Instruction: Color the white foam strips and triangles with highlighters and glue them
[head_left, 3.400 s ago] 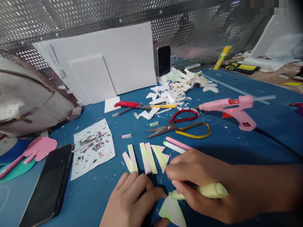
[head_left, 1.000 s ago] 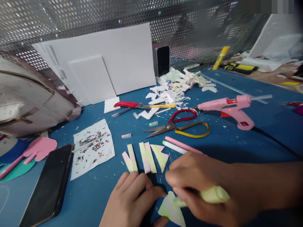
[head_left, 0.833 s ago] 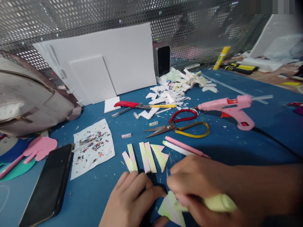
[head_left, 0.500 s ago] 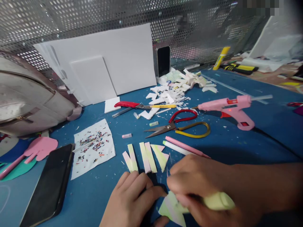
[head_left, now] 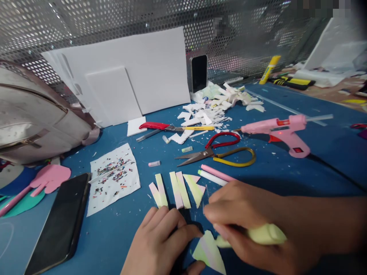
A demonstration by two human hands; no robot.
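Note:
My left hand (head_left: 160, 244) lies on the blue table at the bottom, fingers curled and pressed down beside a pale green and pink triangular paper piece (head_left: 209, 254). My right hand (head_left: 246, 221) is closed round a pale yellow-green marker (head_left: 263, 233), whose tip touches that triangle. Just beyond my hands lie several coloured paper strips and triangles (head_left: 176, 191) in a row.
A pink and a white pen (head_left: 213, 175), scissors with red and yellow handles (head_left: 218, 152), a pink glue gun (head_left: 282, 131), a red-handled cutter (head_left: 166, 128), white scraps (head_left: 215, 109), a paper with confetti bits (head_left: 113, 177), a black phone (head_left: 59, 225), a bag (head_left: 34, 118) and white boards (head_left: 129, 76) surround them.
My right hand has shifted the marker back and forth over the triangle, a little up and right now. My left hand has stayed in place.

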